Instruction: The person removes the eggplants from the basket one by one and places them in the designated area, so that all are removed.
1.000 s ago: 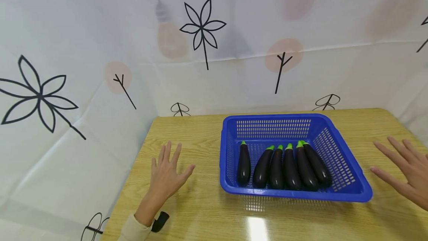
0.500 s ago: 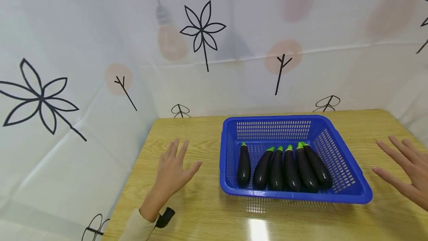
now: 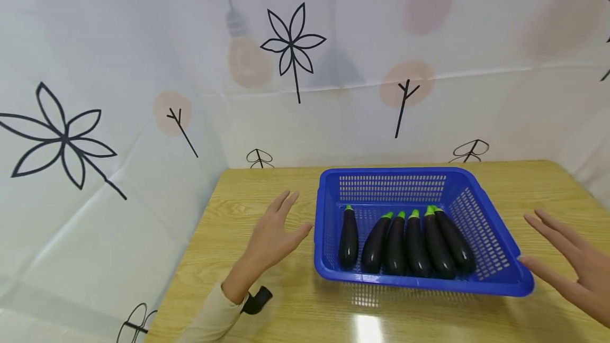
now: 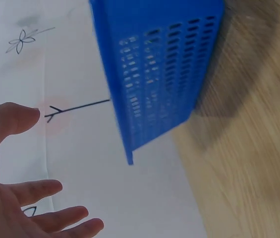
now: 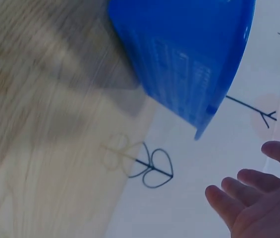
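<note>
White cloth (image 3: 138, 57) at far left and along the back, printed with black line flowers and pale blotches. Cream sleeve (image 3: 214, 316), black band (image 3: 257, 300) near the wrist. Left hand (image 3: 271, 238) over the counter (image 3: 243, 189), grip apart, thumb well away from fingers. Thumb tip near the basket (image 3: 400, 281); left wrist view shows a gap between them.

Basket blue, slotted sides, on the counter. Inside, six eggplants (image 3: 418, 250), dark and glossy, green stem ends toward the far side. Leftmost one lies by itself; other five bunched side by side to its right.

Right hand (image 3: 574, 266) at the basket's right side, grip apart, fingers extended. Thumb tip overlaps the right rim in head view; cannot tell whether touching.
</note>
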`<action>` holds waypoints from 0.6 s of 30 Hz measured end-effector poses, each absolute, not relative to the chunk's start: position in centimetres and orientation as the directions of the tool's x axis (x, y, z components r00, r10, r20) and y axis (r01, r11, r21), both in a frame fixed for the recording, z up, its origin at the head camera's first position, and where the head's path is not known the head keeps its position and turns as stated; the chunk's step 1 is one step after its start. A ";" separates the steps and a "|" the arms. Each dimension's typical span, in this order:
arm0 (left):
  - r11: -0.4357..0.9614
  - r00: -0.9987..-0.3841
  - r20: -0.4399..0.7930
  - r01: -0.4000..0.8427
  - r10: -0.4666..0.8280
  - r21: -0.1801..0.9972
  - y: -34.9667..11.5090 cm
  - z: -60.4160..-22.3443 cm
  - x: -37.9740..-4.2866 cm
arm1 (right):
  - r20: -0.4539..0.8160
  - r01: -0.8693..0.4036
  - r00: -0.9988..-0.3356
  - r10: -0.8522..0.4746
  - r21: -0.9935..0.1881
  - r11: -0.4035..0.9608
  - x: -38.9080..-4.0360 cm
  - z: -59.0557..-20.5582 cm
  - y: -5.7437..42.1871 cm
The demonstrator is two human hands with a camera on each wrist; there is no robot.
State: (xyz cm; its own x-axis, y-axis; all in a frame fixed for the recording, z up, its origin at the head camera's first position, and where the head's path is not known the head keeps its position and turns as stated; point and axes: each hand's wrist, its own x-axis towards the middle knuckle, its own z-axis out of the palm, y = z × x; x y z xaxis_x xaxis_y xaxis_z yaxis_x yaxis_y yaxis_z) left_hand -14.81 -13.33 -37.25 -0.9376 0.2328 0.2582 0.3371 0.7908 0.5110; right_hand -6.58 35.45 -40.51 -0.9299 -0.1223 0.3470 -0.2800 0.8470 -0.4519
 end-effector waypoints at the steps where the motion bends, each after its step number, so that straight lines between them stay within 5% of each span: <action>1: 0.782 -0.937 0.258 0.341 0.237 0.521 -13.1 -37.0 -14.9 | 0.336 -0.276 -0.934 -0.123 -0.455 0.847 -6.5 -40.5 35.2; 10: 0.736 -0.918 0.243 0.397 0.314 0.548 -11.0 -35.6 -16.1 | 0.294 -0.301 -0.941 -0.168 -0.499 0.813 -6.4 -41.2 33.3; 18: 0.681 -0.910 0.177 0.401 0.376 0.613 -9.2 -35.2 -17.5 | 0.142 -0.167 -0.984 -0.111 -0.493 0.854 -6.7 -43.4 31.7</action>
